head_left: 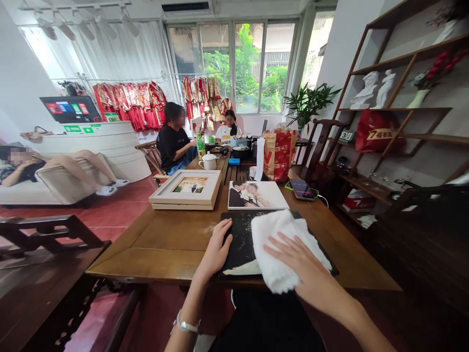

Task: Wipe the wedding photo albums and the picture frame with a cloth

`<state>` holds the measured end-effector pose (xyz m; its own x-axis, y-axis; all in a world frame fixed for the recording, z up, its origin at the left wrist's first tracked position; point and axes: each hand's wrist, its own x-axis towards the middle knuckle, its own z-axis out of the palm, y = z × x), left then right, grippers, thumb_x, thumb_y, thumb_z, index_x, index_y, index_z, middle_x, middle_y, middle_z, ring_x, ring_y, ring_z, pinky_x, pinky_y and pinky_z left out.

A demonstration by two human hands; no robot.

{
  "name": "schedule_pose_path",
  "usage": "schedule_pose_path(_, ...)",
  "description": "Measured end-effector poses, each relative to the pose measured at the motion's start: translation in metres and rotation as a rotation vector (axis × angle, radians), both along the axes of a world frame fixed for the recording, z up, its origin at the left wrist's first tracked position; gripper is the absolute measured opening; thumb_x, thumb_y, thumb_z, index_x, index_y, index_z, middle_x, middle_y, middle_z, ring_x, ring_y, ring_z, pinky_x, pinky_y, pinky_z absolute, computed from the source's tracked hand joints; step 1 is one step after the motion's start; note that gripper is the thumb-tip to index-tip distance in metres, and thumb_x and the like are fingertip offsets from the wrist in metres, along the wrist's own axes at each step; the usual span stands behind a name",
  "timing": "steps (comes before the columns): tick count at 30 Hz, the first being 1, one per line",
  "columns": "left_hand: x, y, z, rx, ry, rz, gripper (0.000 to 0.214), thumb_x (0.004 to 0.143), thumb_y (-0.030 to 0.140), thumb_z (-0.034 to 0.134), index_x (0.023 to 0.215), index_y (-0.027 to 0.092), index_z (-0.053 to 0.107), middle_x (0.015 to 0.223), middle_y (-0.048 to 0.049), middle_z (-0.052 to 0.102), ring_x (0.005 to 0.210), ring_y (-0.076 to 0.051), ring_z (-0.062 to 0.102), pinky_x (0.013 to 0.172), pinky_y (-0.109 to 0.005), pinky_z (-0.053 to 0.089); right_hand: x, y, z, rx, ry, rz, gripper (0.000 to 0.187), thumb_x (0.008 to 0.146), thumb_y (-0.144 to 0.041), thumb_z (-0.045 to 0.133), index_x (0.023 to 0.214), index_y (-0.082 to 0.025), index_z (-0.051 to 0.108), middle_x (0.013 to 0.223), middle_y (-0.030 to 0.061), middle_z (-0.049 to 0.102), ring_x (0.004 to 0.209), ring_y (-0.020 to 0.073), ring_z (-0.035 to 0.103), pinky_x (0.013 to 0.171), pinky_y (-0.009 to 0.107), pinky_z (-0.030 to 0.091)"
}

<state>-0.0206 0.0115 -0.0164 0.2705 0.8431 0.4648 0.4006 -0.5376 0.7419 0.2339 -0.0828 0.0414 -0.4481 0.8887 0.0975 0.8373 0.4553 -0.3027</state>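
Observation:
A dark photo panel lies flat at the near edge of the wooden table. My left hand rests open on the panel's left edge, fingers stretched flat. A white cloth is spread over the panel's right half. My right hand lies flat on top of that cloth, fingers extended and pressing it down. Just beyond the panel sit a printed portrait photo and a stack of cream picture frames.
A phone on a cable lies right of the portrait. Farther along are a red-patterned bag, a white teapot and dishes. Two people sit at the far end; another lies on a sofa at left. Shelves line the right wall.

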Motion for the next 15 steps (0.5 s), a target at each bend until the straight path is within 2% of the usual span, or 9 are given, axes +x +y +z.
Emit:
schedule_pose_path(3, 0.0, 0.0, 0.0, -0.005, 0.004, 0.003, 0.038, 0.091, 0.023, 0.042, 0.128, 0.025, 0.047, 0.139, -0.008, 0.044, 0.131, -0.02, 0.037, 0.113, -0.045, 0.026, 0.015, -0.042, 0.003, -0.103, 0.072, 0.087, 0.075, 0.073, -0.004, 0.042, 0.14, -0.037, 0.034, 0.149, -0.0061, 0.029, 0.139, 0.0194, 0.015, 0.114, 0.047, 0.009)
schedule_pose_path(6, 0.001, -0.001, 0.001, -0.004, 0.001, 0.004, 0.038, 0.091, 0.023, 0.042, 0.128, 0.024, 0.047, 0.138, -0.0084, 0.044, 0.132, -0.02, 0.037, 0.113, -0.045, 0.025, 0.037, -0.052, 0.005, -0.204, 0.151, 0.111, 0.055, 0.085, -0.017, 0.044, 0.136, -0.038, 0.041, 0.147, -0.005, 0.033, 0.138, 0.022, 0.019, 0.114, 0.048, 0.013)
schedule_pose_path(9, 0.0, -0.001, 0.003, -0.012, 0.004, -0.007, 0.038, 0.091, 0.023, 0.042, 0.129, 0.024, 0.047, 0.139, -0.0087, 0.043, 0.132, -0.019, 0.036, 0.113, -0.045, 0.024, 0.057, -0.029, 0.003, -0.205, 0.219, 0.082, 0.047, 0.088, -0.024, 0.043, 0.134, -0.036, 0.046, 0.145, -0.0026, 0.039, 0.137, 0.0233, 0.024, 0.113, 0.049, 0.013)
schedule_pose_path(12, 0.0, -0.001, 0.003, -0.015, -0.002, -0.018, 0.038, 0.091, 0.023, 0.042, 0.129, 0.025, 0.046, 0.139, -0.0079, 0.043, 0.133, -0.019, 0.035, 0.113, -0.045, 0.024, 0.064, 0.013, -0.002, -0.109, 0.222, -0.015, 0.056, 0.081, -0.015, 0.042, 0.135, -0.03, 0.045, 0.144, -0.0008, 0.039, 0.137, 0.0231, 0.023, 0.112, 0.05, 0.014)
schedule_pose_path(15, 0.0, -0.001, 0.003, -0.014, 0.0, -0.018, 0.038, 0.091, 0.024, 0.041, 0.129, 0.025, 0.046, 0.139, -0.0081, 0.042, 0.133, -0.019, 0.035, 0.113, -0.044, 0.024, 0.055, 0.056, -0.003, -0.025, 0.148, -0.139, 0.067, 0.071, -0.006, 0.04, 0.135, -0.023, 0.046, 0.144, 0.0029, 0.04, 0.137, 0.023, 0.025, 0.111, 0.049, 0.018)
